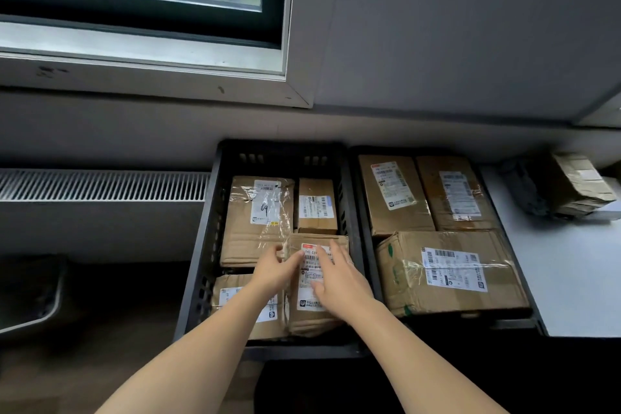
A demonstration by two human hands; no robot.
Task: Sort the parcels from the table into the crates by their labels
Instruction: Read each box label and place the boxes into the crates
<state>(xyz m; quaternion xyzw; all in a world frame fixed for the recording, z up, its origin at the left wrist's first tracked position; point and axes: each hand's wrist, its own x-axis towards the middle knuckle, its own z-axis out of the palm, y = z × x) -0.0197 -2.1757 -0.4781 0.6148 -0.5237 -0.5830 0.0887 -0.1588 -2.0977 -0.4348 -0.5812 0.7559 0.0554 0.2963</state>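
Left hand [274,267] and right hand [339,277], fingers straight and spread, press a creased, taped cardboard parcel [307,323] lying at the front right of the slotted black plastic crate [201,279].

Brown labelled parcels [450,274] lie flat, four in the left black crate [204,245], three in the right crate [406,150].

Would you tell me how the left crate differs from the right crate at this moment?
The left crate shows four parcels; the right crate shows three, mostly larger. The left hand and right hand both rest on a parcel in the left crate; no hand touches the right crate. Both are black crates standing side by side.
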